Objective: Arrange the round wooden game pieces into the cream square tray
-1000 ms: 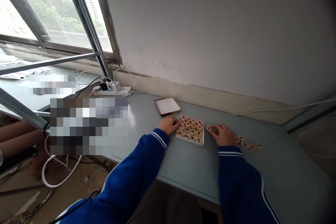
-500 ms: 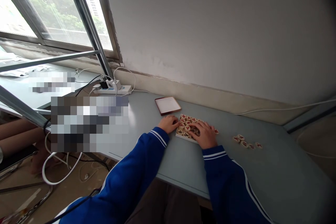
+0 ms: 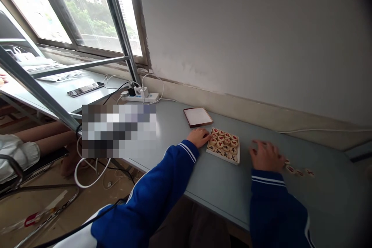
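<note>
A shallow white box (image 3: 223, 160) on the desk holds rows of round Chinese chess pieces (image 3: 220, 143) with red and black characters. My left hand (image 3: 199, 137) is closed at the box's left edge, its fingertips on the rim. To the right of the box, my right hand (image 3: 266, 156) is over the desk, slightly blurred, with thumb and fingers apart and no piece visible in it. Beyond it lie several loose chess pieces (image 3: 299, 173), partly hidden by the hand. Behind the box rests the lid (image 3: 199, 117), its pale inside facing up.
The grey-blue desk (image 3: 215, 197) runs along a wall. A white power strip (image 3: 139, 97) with plugs and cables stands at the back left. Left of me, a metal frame post (image 3: 37, 89) crosses the view. A phone (image 3: 85, 89) lies on the neighbouring desk, and a person's legs (image 3: 49, 135) show below.
My right hand has left the pieces in the box and moved right toward the loose ones. My left hand stays at the box's edge. The camera view has turned left.
</note>
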Available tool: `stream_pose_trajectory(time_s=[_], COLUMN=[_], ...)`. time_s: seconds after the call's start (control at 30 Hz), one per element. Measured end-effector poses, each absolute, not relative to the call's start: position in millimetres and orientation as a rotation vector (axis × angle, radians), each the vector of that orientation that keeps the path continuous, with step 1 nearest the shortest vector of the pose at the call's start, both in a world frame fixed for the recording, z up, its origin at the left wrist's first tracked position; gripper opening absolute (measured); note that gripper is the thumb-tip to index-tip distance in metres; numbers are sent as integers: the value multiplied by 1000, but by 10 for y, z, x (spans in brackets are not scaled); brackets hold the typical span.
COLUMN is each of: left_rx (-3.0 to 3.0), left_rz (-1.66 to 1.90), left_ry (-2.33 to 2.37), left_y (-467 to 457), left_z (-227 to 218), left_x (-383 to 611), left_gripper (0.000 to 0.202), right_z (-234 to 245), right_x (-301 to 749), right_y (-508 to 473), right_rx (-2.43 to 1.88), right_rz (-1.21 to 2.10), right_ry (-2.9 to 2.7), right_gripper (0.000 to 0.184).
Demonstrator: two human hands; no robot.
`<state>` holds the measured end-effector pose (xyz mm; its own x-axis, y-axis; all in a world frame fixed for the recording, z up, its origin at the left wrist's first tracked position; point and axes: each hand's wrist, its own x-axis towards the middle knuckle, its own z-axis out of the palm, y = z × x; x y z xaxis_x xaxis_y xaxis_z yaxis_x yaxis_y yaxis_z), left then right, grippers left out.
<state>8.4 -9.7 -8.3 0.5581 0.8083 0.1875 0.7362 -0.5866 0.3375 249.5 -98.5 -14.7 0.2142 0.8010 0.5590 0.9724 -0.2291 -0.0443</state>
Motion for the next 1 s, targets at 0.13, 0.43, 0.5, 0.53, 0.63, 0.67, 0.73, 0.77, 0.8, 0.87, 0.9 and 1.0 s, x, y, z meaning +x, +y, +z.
stream_pose_trajectory(time_s=[0.13, 0.43, 0.5, 0.53, 0.63, 0.67, 0.73, 0.77, 0.8, 0.87, 0.9, 1.0], left_rx=[2585, 2598, 2597, 2596, 2587, 2587, 2594, 2599, 2602, 2606, 2607, 2605], left_rz=[459, 481, 484, 481, 465, 465, 475, 483, 488, 494, 498, 516], left_ry=[1316, 1296, 1296, 1297, 1302, 1303, 1300, 1297, 1291, 1282, 1280, 1280], left_y=[-107, -120, -117, -116, -116, -116, -111, -108, -105, -99, -96, -91], left_z=[-76, -73, -81, -84, -84, -83, -85, -88, -90, -97, -100, -105], left_x=[91, 87, 88, 89, 89, 89, 89, 89, 89, 89, 89, 88], left_gripper=[41, 35, 35, 35, 35, 35, 35, 35, 36, 36, 37, 37], right_z=[-309, -276, -215, -175, -51, -20, 13, 17, 14, -1, -8, -17], right_x=[2755, 2669, 2616, 2586, 2479, 2436, 2346, 2301, 2258, 2187, 2160, 2116], right_y=[-962, -874, -919, -938, -966, -967, -963, -959, -955, -946, -942, -929], right_rx=[-2288, -2152, -2087, -2053, -1863, -1783, -1641, -1588, -1543, -1465, -1434, -1375], right_rz=[-386, -164, -175, -171, -121, -94, -26, 4, 27, 61, 74, 106], right_ry=[-1592, -1747, -1714, -1696, -1710, -1741, -1822, -1867, -1910, -1977, -1999, -2017], right_gripper=[41, 36, 36, 36, 36, 36, 33, 31, 30, 28, 27, 26])
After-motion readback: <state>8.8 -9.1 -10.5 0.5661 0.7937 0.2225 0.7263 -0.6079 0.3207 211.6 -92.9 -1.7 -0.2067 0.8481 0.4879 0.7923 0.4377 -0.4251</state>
